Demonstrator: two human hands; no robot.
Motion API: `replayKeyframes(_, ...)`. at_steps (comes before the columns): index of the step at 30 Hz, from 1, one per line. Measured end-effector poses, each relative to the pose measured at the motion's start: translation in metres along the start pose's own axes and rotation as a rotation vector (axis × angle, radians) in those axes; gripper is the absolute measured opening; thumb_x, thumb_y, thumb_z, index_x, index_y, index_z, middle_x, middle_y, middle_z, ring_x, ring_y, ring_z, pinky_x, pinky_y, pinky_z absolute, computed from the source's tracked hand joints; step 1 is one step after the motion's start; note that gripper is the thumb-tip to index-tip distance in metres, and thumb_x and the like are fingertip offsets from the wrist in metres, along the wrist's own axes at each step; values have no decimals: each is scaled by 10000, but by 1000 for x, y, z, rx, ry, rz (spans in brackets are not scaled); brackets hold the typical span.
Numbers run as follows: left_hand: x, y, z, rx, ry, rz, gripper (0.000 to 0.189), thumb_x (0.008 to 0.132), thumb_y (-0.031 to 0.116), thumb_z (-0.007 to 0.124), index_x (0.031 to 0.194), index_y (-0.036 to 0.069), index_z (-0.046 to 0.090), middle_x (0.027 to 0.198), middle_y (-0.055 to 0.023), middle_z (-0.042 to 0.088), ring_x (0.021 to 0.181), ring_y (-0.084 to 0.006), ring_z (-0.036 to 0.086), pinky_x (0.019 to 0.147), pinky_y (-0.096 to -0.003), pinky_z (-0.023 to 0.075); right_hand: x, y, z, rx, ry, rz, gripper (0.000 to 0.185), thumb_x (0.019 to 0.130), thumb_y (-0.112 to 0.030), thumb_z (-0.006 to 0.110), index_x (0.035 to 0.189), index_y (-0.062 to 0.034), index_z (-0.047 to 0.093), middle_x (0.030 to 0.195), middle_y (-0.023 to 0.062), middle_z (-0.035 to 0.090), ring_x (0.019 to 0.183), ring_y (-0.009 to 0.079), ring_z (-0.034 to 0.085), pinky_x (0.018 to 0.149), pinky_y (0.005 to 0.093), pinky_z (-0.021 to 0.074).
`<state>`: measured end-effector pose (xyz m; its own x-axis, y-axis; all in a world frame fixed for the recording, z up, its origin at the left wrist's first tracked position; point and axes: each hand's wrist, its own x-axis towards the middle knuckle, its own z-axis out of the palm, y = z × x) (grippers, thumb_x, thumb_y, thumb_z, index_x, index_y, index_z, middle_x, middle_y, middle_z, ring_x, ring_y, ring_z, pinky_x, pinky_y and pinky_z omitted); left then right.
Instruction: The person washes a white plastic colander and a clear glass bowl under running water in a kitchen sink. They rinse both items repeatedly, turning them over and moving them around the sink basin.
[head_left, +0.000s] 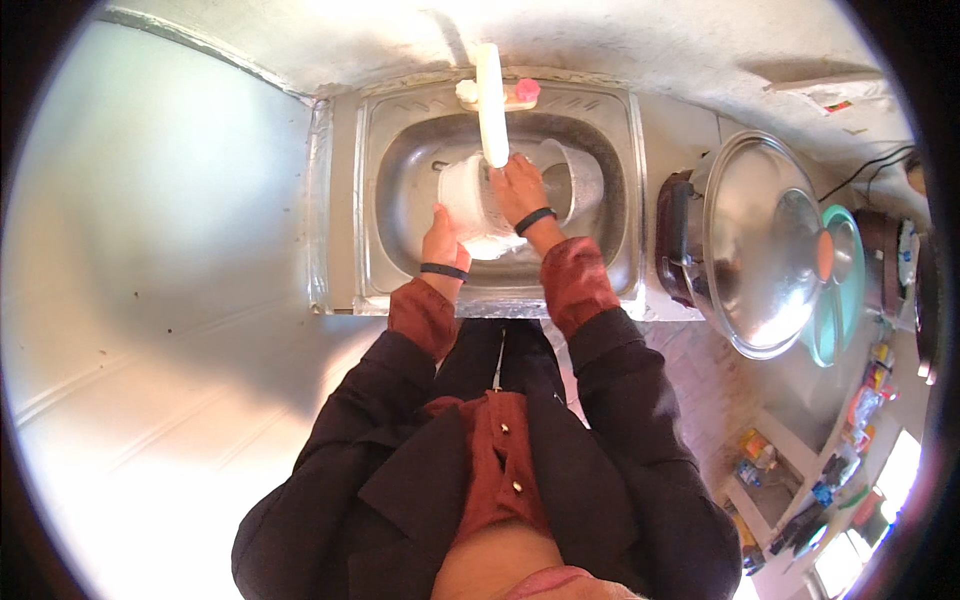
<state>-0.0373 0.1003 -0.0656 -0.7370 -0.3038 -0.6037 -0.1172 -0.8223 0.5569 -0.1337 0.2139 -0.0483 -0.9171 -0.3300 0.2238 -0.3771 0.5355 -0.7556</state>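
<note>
My left hand (444, 244) grips a white plastic container (463, 191) that lies tilted on its side over the sink basin. My right hand (521, 187) is at the container's open end, just under the tip of the white faucet spout (491, 105). Its fingertips are partly hidden, so whether they pinch the rim or something else cannot be told. To the right of that hand, a translucent plastic container (589, 180) rests in the stainless steel sink (405, 251).
Two tap knobs, one white (466, 91) and one pink (527, 90), flank the spout. Right of the sink stands a large lidded metal pot (765, 247), with a teal plastic item (836, 300) behind it. A pale panel (187, 187) rises at the left.
</note>
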Motion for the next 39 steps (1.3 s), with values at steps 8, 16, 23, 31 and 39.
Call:
replayKeyframes(8, -2, 28, -18, -117, 55, 69, 420, 931, 349, 363, 1127, -4, 478, 1118, -87, 543, 1037, -208, 512, 923, -358, 384, -69, -35, -3, 130, -62, -241, 322, 781, -171, 527, 1093, -99, 557, 822, 125, 509, 819, 291, 509, 726, 428, 398)
replayKeyframes(16, -16, 32, -17, 32, -31, 81, 425, 936, 338, 351, 1134, -16, 480, 1108, -85, 547, 1028, -198, 518, 892, -336, 402, 2, -5, 5, -18, -265, 229, 347, 833, -192, 461, 1139, -31, 490, 975, 168, 554, 929, 306, 520, 782, 421, 392)
replayKeyframes(23, -7, 25, -13, -147, 52, 147, 459, 925, 377, 365, 1174, 1, 452, 1131, -92, 535, 1024, -210, 516, 887, -358, 406, -67, -23, -3, 29, -41, 201, 356, 795, -124, 520, 1134, -17, 503, 913, 191, 502, 867, 347, 485, 742, 409, 399)
replayKeyframes(31, 4, 3, 5, 61, -98, -97, 485, 928, 444, 279, 1124, 48, 478, 1072, -68, 554, 936, -193, 542, 838, -314, 427, -43, -57, -10, -115, -26, -448, 331, 750, -86, 515, 1075, -120, 570, 818, 65, 491, 914, 256, 480, 731, 382, 373)
replayKeyframes(39, 32, -17, -12, -146, -404, -239, 681, 846, 628, 264, 1086, 38, 505, 1069, -75, 555, 959, -199, 533, 811, -341, 432, 2, -46, -15, -357, -387, -301, 332, 721, -172, 540, 1052, -159, 550, 806, 39, 607, 801, 260, 567, 743, 384, 390)
